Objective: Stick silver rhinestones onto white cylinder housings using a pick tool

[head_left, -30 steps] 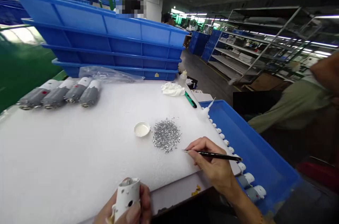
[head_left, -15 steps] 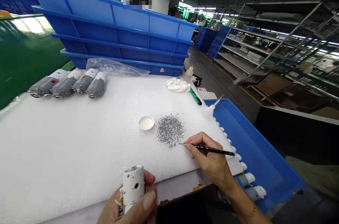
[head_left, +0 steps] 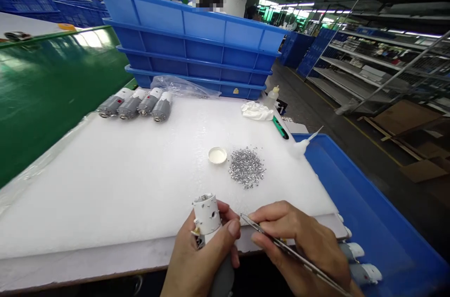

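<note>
My left hand [head_left: 207, 250] is wrapped round a white and grey cylindrical motor-like unit [head_left: 207, 215], its white end up and dotted with small metal screws. A dark hole shows in its side. My right hand [head_left: 298, 241] grips a pair of tweezers [head_left: 277, 242], the tip pointing left close to my left fingertips. A tiny bit seems to sit at the tip, too small to make out. Beyond the hands lies a heap of small silvery screws [head_left: 246, 167] on the white foam sheet [head_left: 140, 184], beside a shallow white dish [head_left: 217, 155].
Several similar white and grey units [head_left: 161, 107] lie at the back left. Stacked blue crates [head_left: 200, 53] stand behind. A white cloth [head_left: 256, 110], a green cutter knife [head_left: 280, 127] and a dropper bottle [head_left: 272, 98] are at back right. A blue bin [head_left: 379, 203] holds more units.
My right hand has brought the tweezers away from the screw heap, towards the unit in my left hand. The unit has been raised a little, and the view has turned left.
</note>
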`<state>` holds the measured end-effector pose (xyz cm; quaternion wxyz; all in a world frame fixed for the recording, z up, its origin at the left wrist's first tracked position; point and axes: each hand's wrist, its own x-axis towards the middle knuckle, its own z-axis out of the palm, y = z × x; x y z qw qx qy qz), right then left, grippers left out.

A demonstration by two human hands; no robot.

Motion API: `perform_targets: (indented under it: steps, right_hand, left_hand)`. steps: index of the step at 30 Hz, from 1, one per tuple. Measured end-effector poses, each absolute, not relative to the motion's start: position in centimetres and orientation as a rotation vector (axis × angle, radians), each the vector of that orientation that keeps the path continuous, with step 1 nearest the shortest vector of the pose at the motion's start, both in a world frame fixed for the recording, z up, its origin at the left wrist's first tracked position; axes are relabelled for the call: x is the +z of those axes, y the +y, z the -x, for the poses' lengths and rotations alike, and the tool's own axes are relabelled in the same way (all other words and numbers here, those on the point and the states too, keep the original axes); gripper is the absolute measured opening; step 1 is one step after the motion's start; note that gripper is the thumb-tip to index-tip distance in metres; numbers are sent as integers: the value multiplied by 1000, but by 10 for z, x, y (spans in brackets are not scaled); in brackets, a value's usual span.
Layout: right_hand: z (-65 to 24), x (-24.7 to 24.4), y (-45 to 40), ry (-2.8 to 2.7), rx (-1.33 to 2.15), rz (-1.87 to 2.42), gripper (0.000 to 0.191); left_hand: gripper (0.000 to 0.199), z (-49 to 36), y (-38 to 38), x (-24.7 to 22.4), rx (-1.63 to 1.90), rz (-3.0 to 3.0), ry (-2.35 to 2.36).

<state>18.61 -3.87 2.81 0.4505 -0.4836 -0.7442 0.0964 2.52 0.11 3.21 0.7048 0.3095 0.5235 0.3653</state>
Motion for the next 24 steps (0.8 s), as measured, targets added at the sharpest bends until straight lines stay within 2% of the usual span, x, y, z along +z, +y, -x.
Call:
perform_targets:
  steps: [7, 16, 24]
  right_hand:
    - [-171, 29, -31, -1942, 316, 1113, 23]
    - [-159, 30, -31, -1751, 358, 1080, 24]
    - [-155, 27, -31, -1814, 324, 1045, 29]
  left_hand:
    - [31, -15, 3, 28, 873, -567, 1090]
    - [27, -6, 1, 24, 817, -187, 930]
    - [25, -2, -2, 21, 801, 8, 849]
